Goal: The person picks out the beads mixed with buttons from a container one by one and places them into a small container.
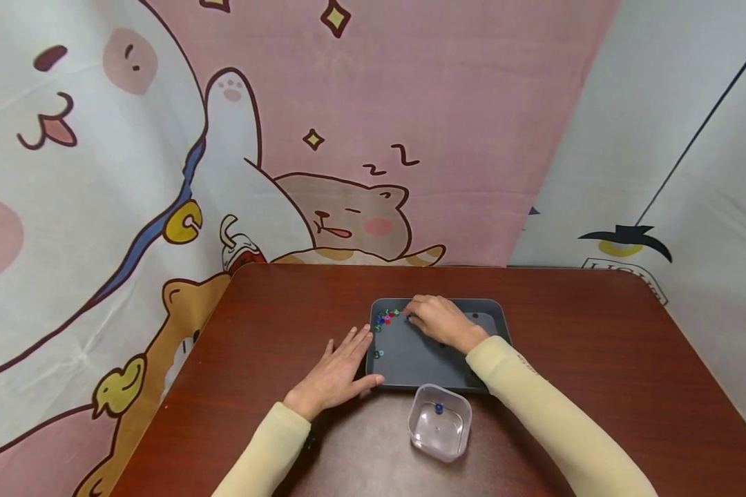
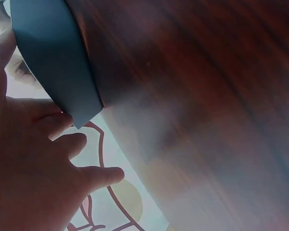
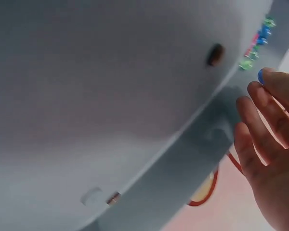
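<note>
A grey rectangular tray (image 1: 423,362) lies on the table. My right hand (image 1: 438,319) reaches over its far side, and in the right wrist view the thumb and index finger pinch a small blue bead (image 3: 260,76). Several green, blue, red and pink beads (image 1: 385,318) cluster in the tray's far left corner, left of that hand. My left hand (image 1: 336,376) has its fingers spread at the tray's left edge, fingertips right at the rim. Near the tray's front edge stands a clear plastic box (image 1: 431,447) with a dark blue bead (image 1: 438,408) inside.
Small light-blue and dark beads (image 1: 378,354) lie by the tray's left wall. A brown bead (image 3: 215,54) and a brownish piece (image 3: 113,198) sit elsewhere in the tray. Behind the wooden table (image 1: 597,359) hangs a cartoon-printed cloth (image 1: 460,138).
</note>
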`<state>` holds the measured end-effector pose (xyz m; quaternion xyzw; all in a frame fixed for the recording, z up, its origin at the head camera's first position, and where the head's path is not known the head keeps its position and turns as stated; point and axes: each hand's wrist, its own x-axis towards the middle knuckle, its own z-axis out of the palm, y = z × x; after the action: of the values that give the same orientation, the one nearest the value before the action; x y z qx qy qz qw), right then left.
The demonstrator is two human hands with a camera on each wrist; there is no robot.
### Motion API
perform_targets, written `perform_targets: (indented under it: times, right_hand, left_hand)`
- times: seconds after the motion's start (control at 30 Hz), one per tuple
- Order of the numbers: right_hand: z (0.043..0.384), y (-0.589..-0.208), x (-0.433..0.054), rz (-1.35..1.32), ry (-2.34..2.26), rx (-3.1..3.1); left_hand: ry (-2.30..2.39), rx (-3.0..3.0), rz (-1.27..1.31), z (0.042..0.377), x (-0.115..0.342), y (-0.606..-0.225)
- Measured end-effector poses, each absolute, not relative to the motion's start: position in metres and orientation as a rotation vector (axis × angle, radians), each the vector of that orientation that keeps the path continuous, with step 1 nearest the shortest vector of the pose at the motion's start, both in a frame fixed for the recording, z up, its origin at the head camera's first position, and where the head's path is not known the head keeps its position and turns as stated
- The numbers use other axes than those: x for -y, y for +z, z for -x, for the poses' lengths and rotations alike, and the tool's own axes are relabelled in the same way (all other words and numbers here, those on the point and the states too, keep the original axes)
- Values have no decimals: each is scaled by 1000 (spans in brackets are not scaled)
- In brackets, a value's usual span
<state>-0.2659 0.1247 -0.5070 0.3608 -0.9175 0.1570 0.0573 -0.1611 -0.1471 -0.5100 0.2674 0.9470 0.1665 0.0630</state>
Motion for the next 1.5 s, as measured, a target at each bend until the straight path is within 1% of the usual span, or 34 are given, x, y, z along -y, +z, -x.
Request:
perform_targets:
  times: [0.53,0.77,1.13,1.5]
  right_hand:
    - [245,-452,-143,-1064,598,2694]
    - [232,-437,-152,-1012,574,2684]
    - [204,-427,-165,-1026,592,2622]
    - [172,-430,-176,-1054,651,2592]
  left_hand:
    - [509,-2854,-800,161,147,-510]
    - [526,-2851,-796,161,147,-510]
    - [556,-2850,-796,161,147,-509]
    - [524,-2862,-825,161,147,-511]
